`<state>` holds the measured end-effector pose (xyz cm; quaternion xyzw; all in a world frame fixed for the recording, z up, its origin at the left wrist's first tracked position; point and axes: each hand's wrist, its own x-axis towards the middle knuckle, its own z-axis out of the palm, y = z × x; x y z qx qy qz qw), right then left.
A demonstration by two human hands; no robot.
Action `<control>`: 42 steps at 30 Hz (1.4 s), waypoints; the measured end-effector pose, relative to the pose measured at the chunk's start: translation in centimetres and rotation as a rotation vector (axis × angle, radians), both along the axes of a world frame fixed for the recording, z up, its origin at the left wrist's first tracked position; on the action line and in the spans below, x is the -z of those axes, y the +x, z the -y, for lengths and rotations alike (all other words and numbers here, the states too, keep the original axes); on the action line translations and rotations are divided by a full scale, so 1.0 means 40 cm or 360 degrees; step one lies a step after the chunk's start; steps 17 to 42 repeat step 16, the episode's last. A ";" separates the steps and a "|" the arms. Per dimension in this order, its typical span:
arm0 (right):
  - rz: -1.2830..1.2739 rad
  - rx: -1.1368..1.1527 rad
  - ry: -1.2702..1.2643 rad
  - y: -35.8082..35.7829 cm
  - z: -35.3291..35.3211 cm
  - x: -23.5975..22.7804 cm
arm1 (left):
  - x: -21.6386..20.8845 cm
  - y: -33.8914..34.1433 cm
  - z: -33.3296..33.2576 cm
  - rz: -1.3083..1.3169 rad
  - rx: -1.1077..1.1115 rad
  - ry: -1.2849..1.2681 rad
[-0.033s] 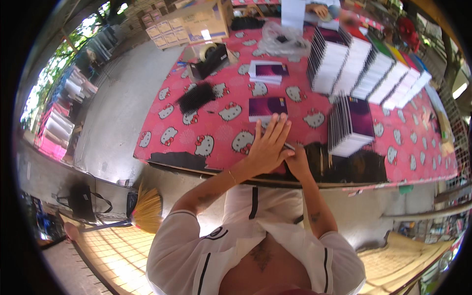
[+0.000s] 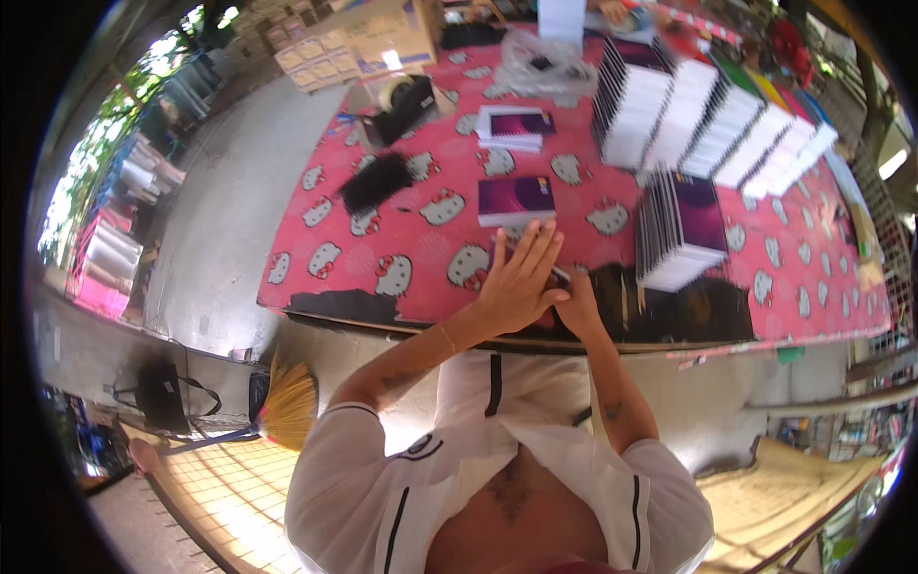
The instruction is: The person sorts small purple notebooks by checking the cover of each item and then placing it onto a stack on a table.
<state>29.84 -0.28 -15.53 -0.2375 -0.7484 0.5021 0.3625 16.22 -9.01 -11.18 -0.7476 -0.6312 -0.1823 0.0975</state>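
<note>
My left hand [image 2: 519, 282] lies flat with its fingers stretched, palm down near the table's front edge. Beneath it a sliver of dark purple cover [image 2: 496, 251] shows; most of that item is hidden. Close beside it, my right hand [image 2: 577, 304] is closed around something slim with a pale tip [image 2: 561, 275], its kind unclear. Just beyond my left fingertips sits a small purple spiral notebook [image 2: 516, 199] on a pale stack of pages. Farther back is another purple notebook [image 2: 521, 123] on white pages. To the left lies a heap of black binding coils [image 2: 375, 185].
The pink patterned table [image 2: 316, 220] has torn black patches along its front edge. At right stand a stack of purple notebooks [image 2: 696, 225] and taller notebook stacks [image 2: 631, 110]. A black tape dispenser [image 2: 400, 107], clear plastic bag [image 2: 545, 65] and cardboard boxes [image 2: 387, 43] are behind. Another person's hand [image 2: 615, 13] shows at the far side.
The table and its items sit slightly higher in the picture. My hands keep nearly the same pose.
</note>
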 end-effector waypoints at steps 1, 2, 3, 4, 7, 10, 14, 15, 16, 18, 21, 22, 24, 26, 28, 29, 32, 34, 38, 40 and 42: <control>0.0089 -0.0006 -0.0116 0.006 -0.003 0.009 | 0.028 0.005 0.033 0.0008 0.0040 -0.0042; 0.0034 0.0044 -0.0094 0.002 0.001 0.016 | 0.051 0.003 0.056 -0.0004 0.0080 -0.0065; -0.0020 0.0093 -0.0072 -0.006 0.011 0.028 | 0.096 0.012 0.078 0.0037 0.0127 -0.0058; -0.0072 0.0139 -0.0034 -0.009 0.003 0.040 | 0.076 0.016 0.059 0.0059 0.0101 -0.0022; 0.0074 -0.0004 -0.0182 -0.007 0.003 0.014 | 0.007 -0.003 0.000 0.0011 -0.0012 0.0010; -0.0014 0.0046 -0.0075 0.000 0.012 0.008 | 0.074 0.017 0.074 0.0018 0.0136 -0.0097; 0.0069 -0.0027 -0.0106 0.007 -0.004 0.031 | 0.015 0.008 0.015 0.0125 0.0080 -0.0059; 0.0140 -0.0038 -0.0195 0.007 -0.002 0.036 | 0.023 0.007 0.026 0.0128 0.0123 -0.0090; 0.0211 -0.0048 -0.0268 0.007 -0.012 0.032 | 0.034 0.006 0.039 0.0131 0.0167 -0.0104; 0.0211 -0.0048 -0.0268 0.007 -0.012 0.032 | 0.034 0.006 0.039 0.0131 0.0167 -0.0104; 0.0211 -0.0048 -0.0268 0.007 -0.012 0.032 | 0.034 0.006 0.039 0.0131 0.0167 -0.0104; 0.0211 -0.0048 -0.0268 0.007 -0.012 0.032 | 0.034 0.006 0.039 0.0131 0.0167 -0.0104; 0.0211 -0.0048 -0.0268 0.007 -0.012 0.032 | 0.034 0.006 0.039 0.0131 0.0167 -0.0104; 0.0211 -0.0048 -0.0268 0.007 -0.012 0.032 | 0.034 0.006 0.039 0.0131 0.0167 -0.0104; 0.0211 -0.0048 -0.0268 0.007 -0.012 0.032 | 0.034 0.006 0.039 0.0131 0.0167 -0.0104; 0.0211 -0.0048 -0.0268 0.007 -0.012 0.032 | 0.034 0.006 0.039 0.0131 0.0167 -0.0104; 0.0211 -0.0048 -0.0268 0.007 -0.012 0.032 | 0.034 0.006 0.039 0.0131 0.0167 -0.0104; 0.0211 -0.0048 -0.0268 0.007 -0.012 0.032 | 0.034 0.006 0.039 0.0131 0.0167 -0.0104; 0.0211 -0.0048 -0.0268 0.007 -0.012 0.032 | 0.034 0.006 0.039 0.0131 0.0167 -0.0104; 0.0211 -0.0048 -0.0268 0.007 -0.012 0.032 | 0.034 0.006 0.039 0.0131 0.0167 -0.0104; 0.0211 -0.0048 -0.0268 0.007 -0.012 0.032 | 0.034 0.006 0.039 0.0131 0.0167 -0.0104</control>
